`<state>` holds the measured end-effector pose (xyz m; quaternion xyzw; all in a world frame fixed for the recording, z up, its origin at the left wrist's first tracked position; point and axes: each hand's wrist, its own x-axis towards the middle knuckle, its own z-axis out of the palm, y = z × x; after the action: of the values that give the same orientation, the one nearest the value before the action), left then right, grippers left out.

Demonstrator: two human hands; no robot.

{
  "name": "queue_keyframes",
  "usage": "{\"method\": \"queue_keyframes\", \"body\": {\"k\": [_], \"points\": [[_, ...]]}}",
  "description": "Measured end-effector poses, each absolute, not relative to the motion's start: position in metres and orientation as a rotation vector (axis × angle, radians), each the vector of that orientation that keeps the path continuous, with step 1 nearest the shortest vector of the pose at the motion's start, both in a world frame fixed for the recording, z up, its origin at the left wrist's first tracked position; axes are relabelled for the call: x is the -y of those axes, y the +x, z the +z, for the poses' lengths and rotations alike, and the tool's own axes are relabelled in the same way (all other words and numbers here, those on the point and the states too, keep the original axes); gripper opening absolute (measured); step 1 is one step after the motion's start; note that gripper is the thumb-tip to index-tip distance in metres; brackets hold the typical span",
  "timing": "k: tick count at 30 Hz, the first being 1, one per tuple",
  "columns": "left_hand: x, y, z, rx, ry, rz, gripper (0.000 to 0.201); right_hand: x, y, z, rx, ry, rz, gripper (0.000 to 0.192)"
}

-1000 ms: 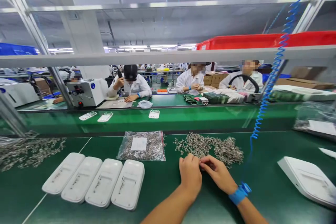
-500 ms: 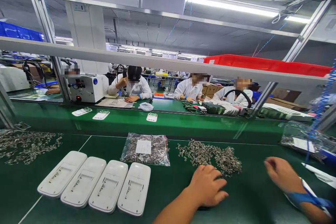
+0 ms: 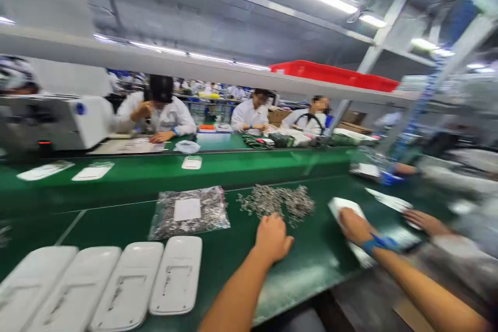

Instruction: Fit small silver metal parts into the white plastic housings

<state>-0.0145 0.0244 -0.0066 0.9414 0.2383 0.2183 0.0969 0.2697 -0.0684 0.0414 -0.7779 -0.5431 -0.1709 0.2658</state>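
— Head view: where are the two hands?
— Left hand (image 3: 273, 237) rests loosely curled on the green desk (image 3: 241, 270), just beside the heap of small metal parts (image 3: 277, 201); I cannot tell whether it holds one. Right hand (image 3: 355, 225), with a blue wrist strap (image 3: 376, 243), lies on a white casing (image 3: 352, 228) at the desk's right edge, fingers over it.
— What else lies there?
— A clear bag of parts (image 3: 189, 212) left of the heap, and a row of white casings (image 3: 105, 285) in the near left. Another person's hand (image 3: 425, 221) shows farther right. Everything is blurred.
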Motion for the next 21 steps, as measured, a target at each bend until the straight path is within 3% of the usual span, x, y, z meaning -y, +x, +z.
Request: {"method": "queue_keyframes", "body": {"k": [5, 12, 21], "points": [[-0.029, -0.014, -0.004, -0.658, 2.742, 0.746, 0.031, 0.070, 0.257, 0.025, 1.530, -2.289, -0.372, 0.017], [-0.023, -0.018, 0.002, -0.647, 2.701, 0.779, 0.023, 0.087, 0.200, 0.012, 1.525, -2.172, -0.301, 0.008], [-0.028, -0.022, 0.010, -0.493, 2.485, 0.661, 0.020, 0.089, 0.133, 0.051, 1.824, -1.809, 0.059, 0.005]]}}
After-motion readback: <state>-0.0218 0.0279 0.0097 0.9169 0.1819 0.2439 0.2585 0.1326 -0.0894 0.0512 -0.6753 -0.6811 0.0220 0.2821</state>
